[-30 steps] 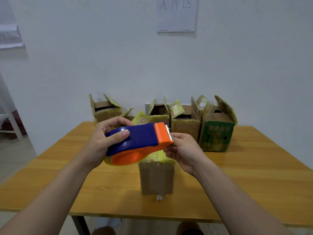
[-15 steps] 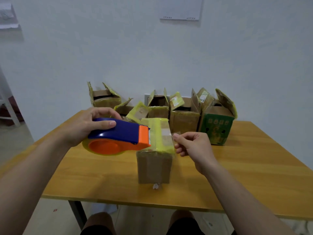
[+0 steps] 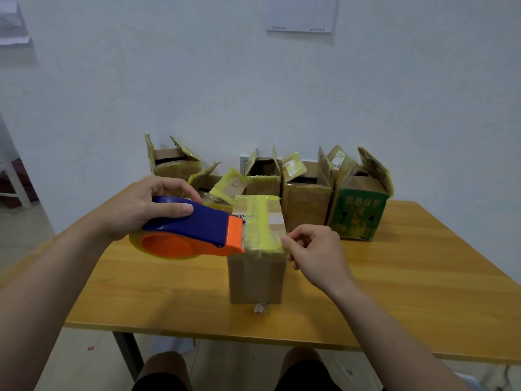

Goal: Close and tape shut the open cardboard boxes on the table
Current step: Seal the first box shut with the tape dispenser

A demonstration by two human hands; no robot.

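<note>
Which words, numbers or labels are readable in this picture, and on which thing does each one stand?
"930-55": part of a number on the top label of the closed box; the tape dispenser hides the start.
Green box: yellow print, too blurred to read.
Flap stickers: too small to read.
Wall paper: marks on its lower edge, unreadable.

Left forearm (image 3: 56, 277) and right forearm (image 3: 394, 334): bare to the frame edge. Left hand (image 3: 135, 210), right hand (image 3: 318, 252): bare. Black shorts (image 3: 304, 379) at the bottom edge, one leg either side; both knees (image 3: 163, 362) bare above the hems. Fabric looks plain; detail too dark to tell.
</note>
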